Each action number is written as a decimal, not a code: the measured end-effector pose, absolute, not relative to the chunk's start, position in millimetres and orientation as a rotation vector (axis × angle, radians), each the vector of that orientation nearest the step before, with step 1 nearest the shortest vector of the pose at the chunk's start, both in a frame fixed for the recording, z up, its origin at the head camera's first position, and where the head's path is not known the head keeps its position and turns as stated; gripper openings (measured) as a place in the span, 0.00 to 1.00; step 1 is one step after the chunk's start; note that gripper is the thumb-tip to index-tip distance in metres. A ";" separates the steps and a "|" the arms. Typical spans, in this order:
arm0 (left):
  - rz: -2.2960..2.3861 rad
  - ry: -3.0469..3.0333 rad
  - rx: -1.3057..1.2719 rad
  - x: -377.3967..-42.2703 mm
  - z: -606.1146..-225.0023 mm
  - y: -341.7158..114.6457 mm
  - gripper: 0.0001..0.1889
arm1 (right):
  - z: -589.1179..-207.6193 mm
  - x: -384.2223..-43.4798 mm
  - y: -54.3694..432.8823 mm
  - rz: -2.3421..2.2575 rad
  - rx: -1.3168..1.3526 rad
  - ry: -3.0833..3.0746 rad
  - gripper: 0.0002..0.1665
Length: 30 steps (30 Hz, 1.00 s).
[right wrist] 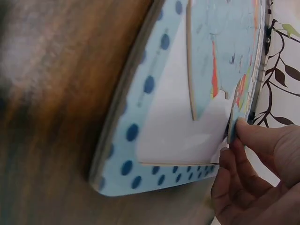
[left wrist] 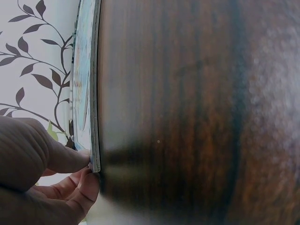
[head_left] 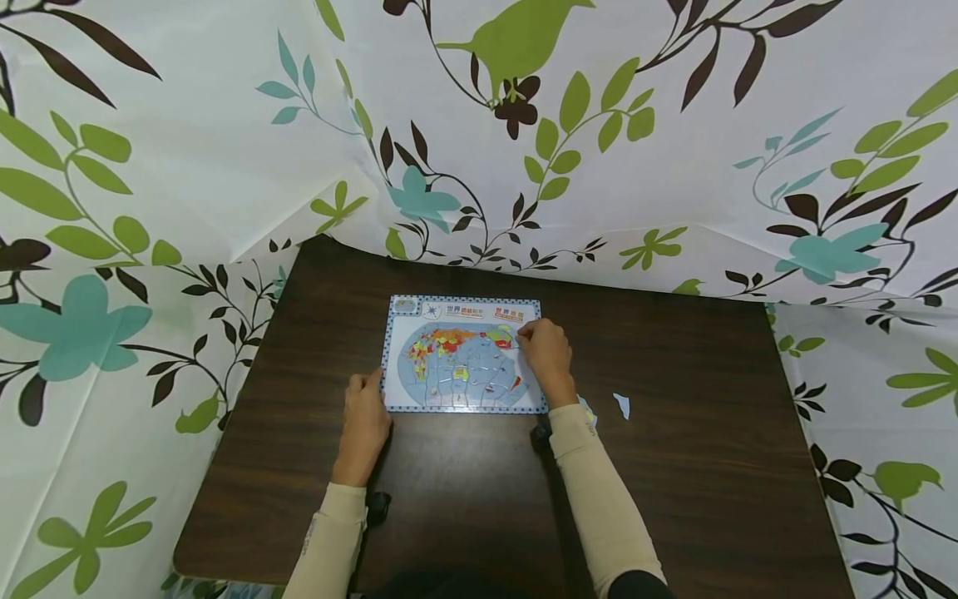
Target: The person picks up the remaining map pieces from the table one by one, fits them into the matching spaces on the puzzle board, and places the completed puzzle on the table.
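Note:
A world-map jigsaw puzzle board (head_left: 464, 409) lies flat on the table, its white frame edged with blue dots. Much of the oval map is filled with pale blue, orange, red and yellow pieces. My left hand (head_left: 364, 424) is at the board's left edge; in the left wrist view its thumb and fingers pinch the edge near a corner. At the map's right side, my right hand (head_left: 549, 359) pinches a puzzle piece (right wrist: 240, 101), blue with red and green, tilted up against the map. Bare white backing shows beside that piece in the right wrist view.
A loose light-blue piece (head_left: 622, 405) lies on the dark wooden table (head_left: 703, 466) to the right of the board. Another piece (head_left: 589, 412) is partly hidden by the right forearm. A leaf-patterned white cloth (head_left: 479, 191) hangs behind and beside the table.

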State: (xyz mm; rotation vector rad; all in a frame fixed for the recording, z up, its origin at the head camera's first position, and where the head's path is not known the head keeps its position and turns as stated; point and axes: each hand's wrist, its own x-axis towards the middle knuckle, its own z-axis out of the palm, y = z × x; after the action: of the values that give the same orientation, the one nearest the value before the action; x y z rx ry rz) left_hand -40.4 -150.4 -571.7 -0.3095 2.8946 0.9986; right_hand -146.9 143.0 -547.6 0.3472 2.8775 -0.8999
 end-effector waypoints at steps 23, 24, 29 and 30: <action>0.995 2.883 -0.307 -40.6 -568.4 -149.2 0.24 | -546.5 -142.6 143.3 -0.858 0.261 2.922 0.13; 0.991 2.884 -0.306 -40.6 -567.9 -149.1 0.24 | -544.6 -142.2 144.1 -0.857 0.259 2.909 0.15; 0.974 2.881 -0.314 -40.2 -566.8 -148.8 0.24 | -532.3 -140.7 150.6 -0.854 0.254 2.879 0.23; 0.974 2.880 -0.315 -40.0 -566.8 -148.9 0.24 | -529.2 -140.3 152.2 -0.854 0.259 2.878 0.24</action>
State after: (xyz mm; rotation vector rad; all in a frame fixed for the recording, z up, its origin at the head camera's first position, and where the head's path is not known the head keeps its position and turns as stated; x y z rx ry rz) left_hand -40.0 -148.9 -566.8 -0.3149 2.8798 0.9740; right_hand -140.3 152.2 -529.2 0.2586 2.8776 -0.8540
